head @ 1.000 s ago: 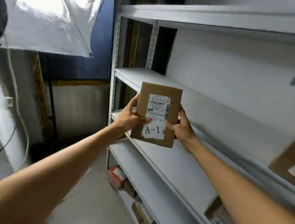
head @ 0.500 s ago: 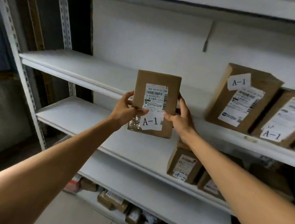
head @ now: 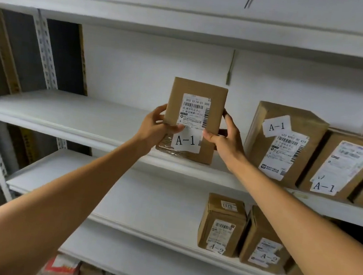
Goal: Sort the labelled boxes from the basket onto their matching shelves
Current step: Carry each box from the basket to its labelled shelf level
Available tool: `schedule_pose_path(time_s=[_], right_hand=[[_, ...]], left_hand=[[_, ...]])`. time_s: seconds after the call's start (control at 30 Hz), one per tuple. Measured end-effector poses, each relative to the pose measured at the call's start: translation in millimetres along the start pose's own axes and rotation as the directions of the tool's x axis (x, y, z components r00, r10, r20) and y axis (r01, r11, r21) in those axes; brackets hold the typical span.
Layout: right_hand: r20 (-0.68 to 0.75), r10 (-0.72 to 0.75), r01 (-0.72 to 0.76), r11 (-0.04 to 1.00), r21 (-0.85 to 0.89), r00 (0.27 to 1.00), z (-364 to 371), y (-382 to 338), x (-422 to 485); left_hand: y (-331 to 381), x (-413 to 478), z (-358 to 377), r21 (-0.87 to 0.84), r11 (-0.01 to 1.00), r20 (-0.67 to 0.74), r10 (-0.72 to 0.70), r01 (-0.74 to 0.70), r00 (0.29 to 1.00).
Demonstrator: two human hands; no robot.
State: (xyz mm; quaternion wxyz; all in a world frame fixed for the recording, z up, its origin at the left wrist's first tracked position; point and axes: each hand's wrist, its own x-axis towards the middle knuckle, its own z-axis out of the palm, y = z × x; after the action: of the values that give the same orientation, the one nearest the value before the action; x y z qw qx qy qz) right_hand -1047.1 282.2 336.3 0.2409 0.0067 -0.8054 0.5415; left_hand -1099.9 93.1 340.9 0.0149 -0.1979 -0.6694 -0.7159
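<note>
We see the A-1 box [head: 194, 116] held upright, the left hand [head: 154, 127] and right hand [head: 227, 140] gripping its sides, thumbs pressed on its labelled face. It sits at the shelf's [head: 65, 113] near edge, left of two other A-1 boxes [head: 286, 144]; whether it rests there we cannot tell.

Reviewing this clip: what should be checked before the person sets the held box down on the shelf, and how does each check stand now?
1. Label on the held box reads A-1: ok.
2. The nearest box on the target shelf also reads A-1: ok.
3. Both the left hand and right hand grip the held box by its sides: ok.
4. Bare shelf space beside the nearest box: ok.
5. Held box upright, label facing out: ok.
6. Box bottom resting on the shelf: cannot tell; its lower edge overlaps the shelf lip.
</note>
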Motion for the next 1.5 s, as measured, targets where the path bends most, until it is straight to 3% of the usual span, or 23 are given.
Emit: schedule_pose_path(time_s=[0.13,0.27,0.33,0.37,0.43,0.5,0.53,0.67,0.8,0.87,1.0,1.13,1.2,1.33,1.5], right_hand=[[-0.060,-0.026,0.022,0.997,-0.070,0.998,-6.2,3.8,6.9],[-0.161,-0.108,0.048,0.940,-0.337,0.981,-6.0,3.0,11.8],[-0.151,-0.216,0.131,0.889,-0.438,0.965,-7.8,-8.0,15.7],[-0.110,-0.298,0.202,0.833,-0.515,0.948,-9.2,-15.9,17.2],[0.063,-0.433,0.340,0.601,-0.723,0.899,-11.7,-31.4,19.3],[0.234,-0.439,0.405,0.348,-0.845,0.867,-14.7,-41.7,21.4],[0.269,-0.414,0.407,0.292,-0.866,0.870,-16.4,-45.1,22.2],[0.232,-0.359,0.342,0.281,-0.897,0.904,-26.6,-50.8,21.7],[0.238,-0.339,0.332,0.252,-0.909,0.910,-29.1,-51.1,19.9],[0.274,-0.394,0.381,0.225,-0.897,0.877,-16.3,-53.8,14.8],[0.423,-0.491,0.584,0.236,-0.777,0.762,41.0,-59.9,-5.6],[0.530,-0.435,0.684,0.397,-0.612,0.727,121.4,-69.0,-26.6],[0.620,-0.407,0.740,0.430,-0.518,0.671,166.0,-76.4,-36.0],[0.773,-0.419,0.851,0.439,-0.288,0.477,255.8,-110.6,-72.5],[0.867,-0.474,0.921,0.387,0.051,0.151,331.7,-150.3,-150.9]], left_hand=[[-10.8,10.4,14.2,0.025,1.000,0.012,-0.003,0.003,1.000],[-30.7,20.6,24.3,0.025,1.000,0.067,-0.006,0.004,0.998],[-35.9,22.5,27.0,0.071,0.997,0.094,-0.004,-0.003,0.996],[-38.4,23.0,27.9,0.090,0.996,0.101,-0.006,-0.003,0.995],[-40.3,23.3,29.6,0.110,0.994,0.105,-0.002,-0.010,0.994],[-39.5,22.9,32.4,0.141,0.990,0.108,0.004,-0.020,0.994],[-38.9,23.1,34.7,0.169,0.985,0.109,0.010,-0.028,0.994],[-35.3,23.8,50.1,0.288,0.955,0.154,0.022,-0.066,0.988],[-24.3,29.4,51.3,0.407,0.913,0.266,-0.082,-0.035,0.961],[-19.8,25.7,41.3,0.441,0.898,0.248,-0.110,-0.011,0.962],[-15.5,4.5,-6.4,0.524,0.851,0.067,-0.066,0.021,0.996],[-13.1,-39.5,-92.9,0.719,0.692,-0.074,-0.024,0.070,0.997],[-8.3,-74.3,-143.1,0.800,0.579,-0.163,-0.036,0.154,0.986],[17.3,-166.2,-230.9,0.837,0.373,-0.418,-0.035,0.400,0.908],[45.1,-291.3,-278.0,0.674,0.260,-0.713,-0.018,0.692,0.701]])
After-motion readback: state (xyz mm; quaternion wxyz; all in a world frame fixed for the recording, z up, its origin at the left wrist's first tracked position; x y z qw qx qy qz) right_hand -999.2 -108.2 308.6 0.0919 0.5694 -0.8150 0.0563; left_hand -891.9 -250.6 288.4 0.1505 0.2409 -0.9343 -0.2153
